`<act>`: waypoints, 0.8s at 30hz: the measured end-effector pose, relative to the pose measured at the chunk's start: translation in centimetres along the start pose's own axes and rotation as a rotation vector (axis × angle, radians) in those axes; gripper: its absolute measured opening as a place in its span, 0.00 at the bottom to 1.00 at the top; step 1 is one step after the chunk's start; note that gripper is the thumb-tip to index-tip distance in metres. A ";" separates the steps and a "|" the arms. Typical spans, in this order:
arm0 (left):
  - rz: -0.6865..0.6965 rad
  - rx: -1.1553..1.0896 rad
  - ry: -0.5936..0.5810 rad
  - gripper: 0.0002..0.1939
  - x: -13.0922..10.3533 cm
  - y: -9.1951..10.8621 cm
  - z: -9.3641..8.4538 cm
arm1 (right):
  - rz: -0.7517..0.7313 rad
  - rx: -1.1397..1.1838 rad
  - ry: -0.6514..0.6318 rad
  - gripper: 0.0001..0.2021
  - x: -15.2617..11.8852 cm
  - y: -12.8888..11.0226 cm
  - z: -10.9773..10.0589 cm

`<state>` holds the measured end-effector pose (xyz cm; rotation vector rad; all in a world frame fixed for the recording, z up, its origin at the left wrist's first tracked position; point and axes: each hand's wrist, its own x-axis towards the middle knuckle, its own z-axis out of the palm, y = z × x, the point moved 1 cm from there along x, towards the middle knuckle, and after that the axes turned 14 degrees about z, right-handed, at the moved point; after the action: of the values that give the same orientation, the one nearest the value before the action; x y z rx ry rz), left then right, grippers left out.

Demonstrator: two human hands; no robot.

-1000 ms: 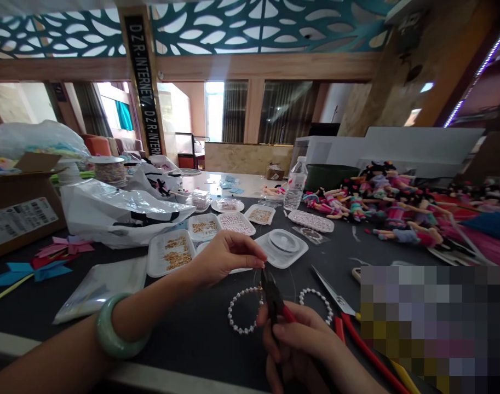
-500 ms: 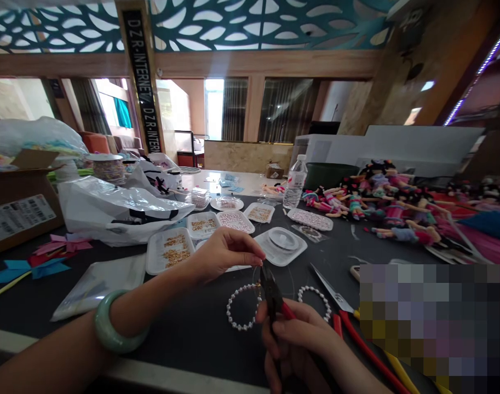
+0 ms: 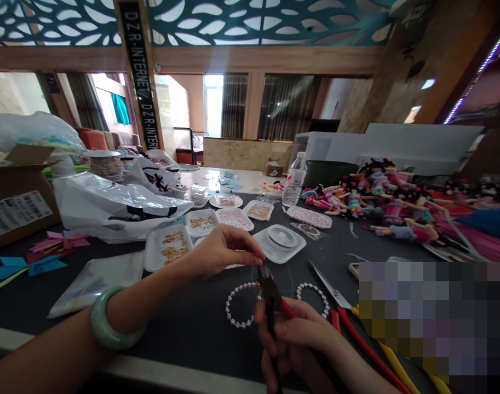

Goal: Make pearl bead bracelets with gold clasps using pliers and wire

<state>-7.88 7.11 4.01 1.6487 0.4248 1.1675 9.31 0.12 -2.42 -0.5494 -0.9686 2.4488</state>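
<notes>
I have the right hand (image 3: 301, 334) wrapped firmly round the pliers (image 3: 271, 293), its grip closed on the handles, with the tips pointing up and away. The left hand (image 3: 225, 246) meets those tips, thumb and fingers pinched together; whatever sits in that grip is too small for me to tell. A bead loop (image 3: 243, 324) lies on the dark worktop (image 3: 184, 339) just left of the pliers, its far edge close to them. I see a second loop (image 3: 321, 295) beyond the right hand, partly hidden by it, with scissors (image 3: 334, 287) just right of that. Beyond the hands, a white reel (image 3: 282, 236) rests on a tray (image 3: 266, 253), and gold beads (image 3: 176, 250) fill part of another tray near the left wrist.
</notes>
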 end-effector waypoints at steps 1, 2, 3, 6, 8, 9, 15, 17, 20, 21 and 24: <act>0.006 0.009 -0.008 0.05 0.0 0.0 0.0 | 0.004 0.003 0.002 0.09 0.0 0.0 0.0; 0.013 0.018 -0.017 0.05 0.0 0.0 0.0 | 0.008 0.005 0.007 0.09 0.0 0.0 0.0; 0.019 0.027 -0.025 0.05 0.0 0.1 -0.1 | 0.008 0.004 0.014 0.09 0.0 0.0 0.0; 0.030 0.042 -0.038 0.05 0.0 0.2 -0.1 | 0.005 -0.006 0.026 0.10 0.0 -0.2 0.2; 0.032 0.047 -0.049 0.05 0.0 0.2 -0.1 | 0.005 -0.008 0.027 0.10 0.0 -0.3 0.3; 0.034 0.050 -0.059 0.05 0.0 0.3 -0.1 | 0.007 -0.009 0.024 0.10 0.0 -0.3 0.3; 0.047 0.058 -0.071 0.05 0.0 0.4 -0.2 | 0.015 -0.015 0.032 0.10 -0.2 -0.3 0.5; 0.047 0.057 -0.068 0.05 0.0 0.4 -0.2 | 0.017 -0.020 0.031 0.10 -0.2 -0.3 0.6; 0.050 0.056 -0.065 0.05 0.0 0.5 -0.1 | 0.019 -0.022 0.026 0.10 -0.1 -0.3 0.5; 0.053 0.057 -0.065 0.05 0.0 0.5 -0.1 | 0.019 -0.020 0.025 0.10 -0.1 -0.3 0.5; 0.053 0.058 -0.071 0.05 0.1 0.5 -0.1 | 0.017 -0.015 0.030 0.10 -0.2 -0.4 0.4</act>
<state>-8.04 6.98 4.48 1.7552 0.3745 1.1416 9.33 0.05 -1.82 -0.5996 -0.9753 2.4430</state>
